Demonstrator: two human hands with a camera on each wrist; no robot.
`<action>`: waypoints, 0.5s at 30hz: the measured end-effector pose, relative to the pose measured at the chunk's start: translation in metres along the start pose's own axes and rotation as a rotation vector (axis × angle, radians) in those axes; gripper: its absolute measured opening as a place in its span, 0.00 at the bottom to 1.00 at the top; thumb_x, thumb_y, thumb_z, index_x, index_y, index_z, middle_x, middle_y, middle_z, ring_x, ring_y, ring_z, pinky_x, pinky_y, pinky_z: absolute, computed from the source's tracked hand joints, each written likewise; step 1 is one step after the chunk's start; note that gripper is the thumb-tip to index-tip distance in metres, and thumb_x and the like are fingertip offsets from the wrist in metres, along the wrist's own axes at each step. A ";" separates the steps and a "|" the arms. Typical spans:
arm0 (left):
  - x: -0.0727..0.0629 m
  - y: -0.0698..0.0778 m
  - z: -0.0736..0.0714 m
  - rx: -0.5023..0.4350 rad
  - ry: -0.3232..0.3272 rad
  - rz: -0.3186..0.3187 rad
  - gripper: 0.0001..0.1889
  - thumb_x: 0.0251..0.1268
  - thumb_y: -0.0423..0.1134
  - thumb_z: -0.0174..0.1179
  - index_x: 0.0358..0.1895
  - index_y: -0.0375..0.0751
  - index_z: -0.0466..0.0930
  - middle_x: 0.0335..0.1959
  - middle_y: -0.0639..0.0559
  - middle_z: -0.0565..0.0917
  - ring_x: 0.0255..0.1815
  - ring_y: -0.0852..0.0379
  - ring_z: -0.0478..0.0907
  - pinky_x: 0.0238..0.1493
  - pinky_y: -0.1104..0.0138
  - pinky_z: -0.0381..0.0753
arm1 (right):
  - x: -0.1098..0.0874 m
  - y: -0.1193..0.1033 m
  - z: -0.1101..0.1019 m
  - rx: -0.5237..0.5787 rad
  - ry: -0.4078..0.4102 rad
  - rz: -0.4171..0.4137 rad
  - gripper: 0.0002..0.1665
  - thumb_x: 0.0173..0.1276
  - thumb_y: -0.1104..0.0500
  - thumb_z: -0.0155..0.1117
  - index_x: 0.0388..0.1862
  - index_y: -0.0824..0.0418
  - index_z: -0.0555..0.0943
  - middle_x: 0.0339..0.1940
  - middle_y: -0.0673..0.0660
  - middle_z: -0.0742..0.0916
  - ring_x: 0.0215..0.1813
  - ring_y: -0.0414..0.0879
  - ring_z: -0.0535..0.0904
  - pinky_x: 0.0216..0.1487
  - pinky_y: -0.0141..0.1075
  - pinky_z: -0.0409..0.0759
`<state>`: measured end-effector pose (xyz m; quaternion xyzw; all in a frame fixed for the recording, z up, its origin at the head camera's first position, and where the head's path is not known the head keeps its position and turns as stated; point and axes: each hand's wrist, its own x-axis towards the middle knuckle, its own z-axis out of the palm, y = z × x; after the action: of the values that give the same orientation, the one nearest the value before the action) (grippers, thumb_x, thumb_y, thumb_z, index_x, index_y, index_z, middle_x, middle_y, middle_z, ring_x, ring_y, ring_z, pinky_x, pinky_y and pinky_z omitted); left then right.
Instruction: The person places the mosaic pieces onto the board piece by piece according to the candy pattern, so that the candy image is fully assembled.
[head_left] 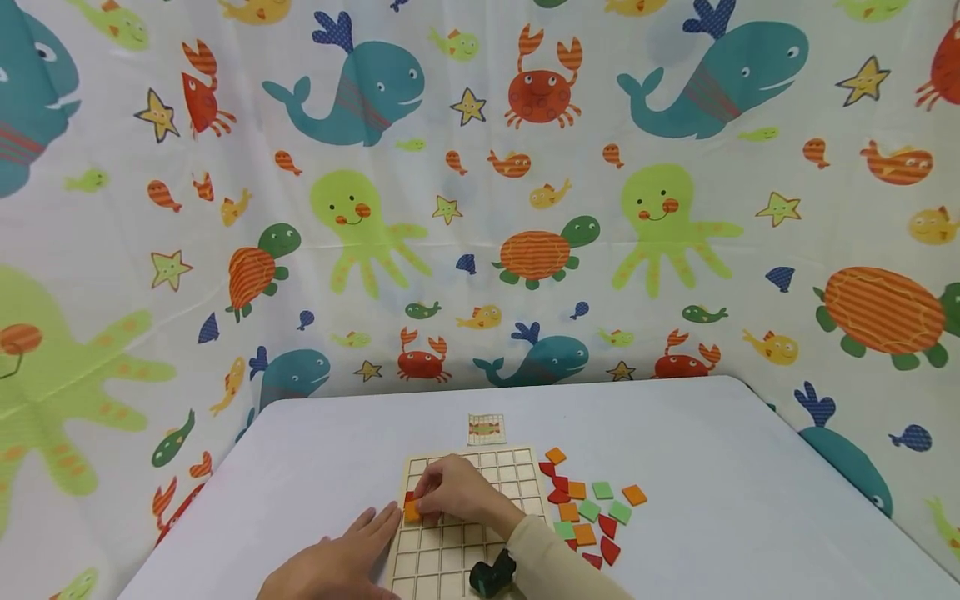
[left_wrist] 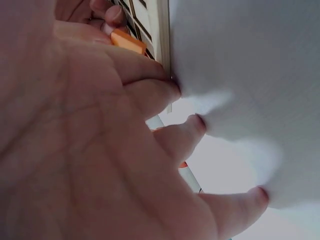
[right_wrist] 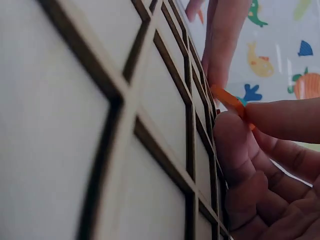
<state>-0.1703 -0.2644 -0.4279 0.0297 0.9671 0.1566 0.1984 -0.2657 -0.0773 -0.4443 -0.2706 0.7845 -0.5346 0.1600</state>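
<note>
My right hand (head_left: 459, 493) pinches an orange square tile (right_wrist: 231, 103) between thumb and forefinger, tilted at the left side of a wooden grid board (head_left: 450, 560). Just behind that tile, a bit of a red piece (head_left: 409, 496) shows in a cell of the board. My left hand (head_left: 341, 554) lies with fingers spread on the white table, its forefinger against the board's left edge. In the left wrist view, the fingertips (left_wrist: 195, 122) of this hand touch the tabletop, and the orange tile (left_wrist: 127, 42) shows past the forefinger.
Several loose orange square tiles (head_left: 634, 495), green square tiles (head_left: 603, 490) and red rounded pieces (head_left: 610, 551) lie right of the board. A small pattern card (head_left: 486, 429) sits behind it. A sea-animal curtain (head_left: 465, 208) hangs beyond the white table (head_left: 712, 483).
</note>
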 end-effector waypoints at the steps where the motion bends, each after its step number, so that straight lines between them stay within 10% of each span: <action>1: 0.000 0.000 0.000 0.004 -0.002 -0.005 0.57 0.47 0.62 0.82 0.82 0.46 0.68 0.82 0.45 0.69 0.83 0.37 0.58 0.68 0.22 0.60 | 0.000 0.000 0.001 -0.017 0.002 0.005 0.08 0.68 0.70 0.76 0.32 0.61 0.87 0.25 0.52 0.86 0.24 0.44 0.81 0.32 0.30 0.83; 15: 0.003 -0.001 0.002 0.035 0.006 -0.012 0.57 0.47 0.63 0.82 0.81 0.46 0.69 0.81 0.44 0.69 0.83 0.36 0.59 0.66 0.20 0.60 | 0.000 0.000 0.006 -0.033 0.001 0.026 0.09 0.67 0.70 0.77 0.30 0.61 0.86 0.22 0.52 0.85 0.23 0.43 0.79 0.29 0.29 0.79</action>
<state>-0.1724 -0.2645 -0.4311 0.0271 0.9705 0.1386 0.1957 -0.2623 -0.0820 -0.4469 -0.2623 0.7967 -0.5198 0.1620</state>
